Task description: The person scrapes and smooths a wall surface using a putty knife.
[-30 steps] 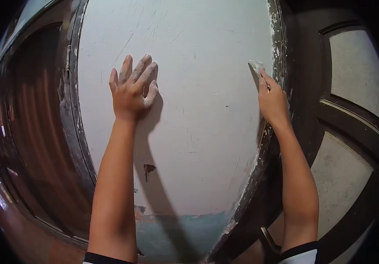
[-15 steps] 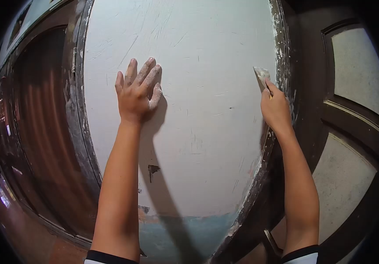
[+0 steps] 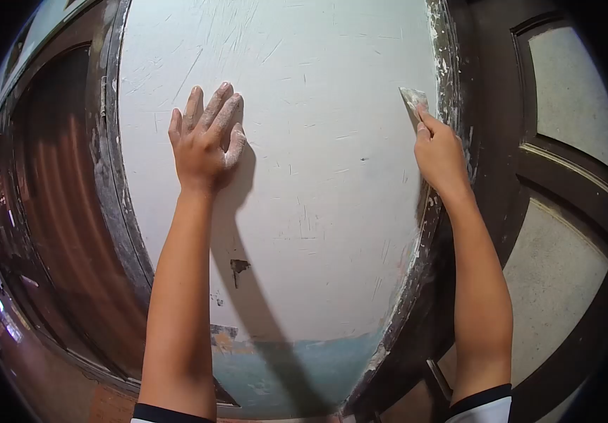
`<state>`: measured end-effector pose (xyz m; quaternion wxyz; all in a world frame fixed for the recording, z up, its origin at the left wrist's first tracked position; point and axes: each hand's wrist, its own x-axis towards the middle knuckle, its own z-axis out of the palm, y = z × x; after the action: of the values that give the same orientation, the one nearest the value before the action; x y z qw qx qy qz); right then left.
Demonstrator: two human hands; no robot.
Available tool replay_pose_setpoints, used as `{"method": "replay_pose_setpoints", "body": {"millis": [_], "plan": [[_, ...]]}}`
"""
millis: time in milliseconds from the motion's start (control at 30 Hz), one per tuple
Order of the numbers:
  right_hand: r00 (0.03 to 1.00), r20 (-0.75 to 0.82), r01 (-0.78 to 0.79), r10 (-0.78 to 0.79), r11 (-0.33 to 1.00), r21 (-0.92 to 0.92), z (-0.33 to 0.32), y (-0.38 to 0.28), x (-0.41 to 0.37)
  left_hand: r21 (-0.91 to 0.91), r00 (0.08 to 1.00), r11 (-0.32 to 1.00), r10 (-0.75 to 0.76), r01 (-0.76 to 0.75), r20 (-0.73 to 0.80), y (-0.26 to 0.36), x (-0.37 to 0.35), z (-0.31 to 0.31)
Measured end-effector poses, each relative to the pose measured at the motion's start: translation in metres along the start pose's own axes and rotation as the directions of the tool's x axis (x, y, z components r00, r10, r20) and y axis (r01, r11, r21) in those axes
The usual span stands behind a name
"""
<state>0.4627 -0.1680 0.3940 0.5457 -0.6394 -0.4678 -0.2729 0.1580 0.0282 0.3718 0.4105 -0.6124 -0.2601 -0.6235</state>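
Note:
A scratched white wall panel (image 3: 318, 197) fills the middle of the head view, with a blue-green band along its bottom. My left hand (image 3: 207, 141) lies against it at the left with fingers spread, whitish dust coating them and nothing held. On the right, my right hand (image 3: 439, 151) grips a putty knife (image 3: 414, 100), its handle mostly hidden in the fingers. The blade is smeared white and points up and left, close over the panel near its right edge. A dark chipped patch (image 3: 239, 266) shows low on the panel, beside my left forearm's shadow.
A dark frame with flaking paint (image 3: 448, 63) borders the panel on the right, and another worn frame (image 3: 111, 141) on the left. Further right stands a dark panelled door (image 3: 523, 187) with pale insets. Brown curtain-like folds (image 3: 57, 197) show at the left.
The view has shifted slightly, so the panel and my left hand appear further left. The putty knife blade sits a little higher and further left in view. Both hands keep their poses.

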Motion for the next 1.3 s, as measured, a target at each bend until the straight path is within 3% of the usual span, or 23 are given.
{"method": "replay_pose_setpoints", "body": {"millis": [100, 200, 367, 467, 633, 1033, 1167, 1200, 1300], "plan": [[0.997, 0.042, -0.063, 0.064, 0.998, -0.014, -0.008, -0.007, -0.002, 0.013, 1.000, 1.000, 0.004, -0.004, -0.008, 0.000, -0.001, 0.001], [0.999, 0.029, 0.027, -0.024, 0.995, -0.092, -0.002, 0.002, 0.006, 0.005, 1.000, 1.000, 0.001, -0.001, -0.016, -0.001, 0.000, 0.002], [0.995, -0.034, 0.091, -0.093, 0.995, -0.037, -0.003, 0.008, 0.008, 0.003, 1.000, 1.000, 0.002, -0.002, -0.025, -0.004, 0.000, 0.004], [0.994, 0.099, -0.035, 0.043, 0.996, -0.086, -0.010, 0.004, 0.009, -0.008, 1.000, 1.000, 0.008, -0.009, -0.027, -0.005, 0.000, 0.004], [0.999, -0.025, 0.041, -0.044, 0.993, -0.107, -0.008, 0.009, 0.011, -0.010, 1.000, 1.000, 0.003, -0.003, -0.027, -0.006, 0.002, 0.006], [0.999, 0.019, -0.038, 0.039, 0.998, -0.046, -0.010, 0.008, 0.009, -0.001, 0.998, 1.000, 0.027, -0.027, -0.057, -0.007, 0.000, 0.007], [0.997, -0.019, 0.072, -0.072, 0.997, -0.027, 0.004, 0.036, 0.031, -0.020, 0.998, 0.999, 0.029, -0.031, -0.062, -0.008, 0.001, 0.006], [0.997, 0.068, -0.031, 0.037, 0.995, -0.092, -0.008, 0.017, 0.022, -0.012, 0.998, 1.000, 0.026, -0.027, -0.062, -0.008, 0.001, 0.005], [0.998, 0.052, -0.034, 0.040, 0.994, -0.109, -0.017, 0.015, 0.018, -0.023, 0.997, 0.999, 0.022, -0.023, -0.071, -0.010, 0.001, 0.008]]}}
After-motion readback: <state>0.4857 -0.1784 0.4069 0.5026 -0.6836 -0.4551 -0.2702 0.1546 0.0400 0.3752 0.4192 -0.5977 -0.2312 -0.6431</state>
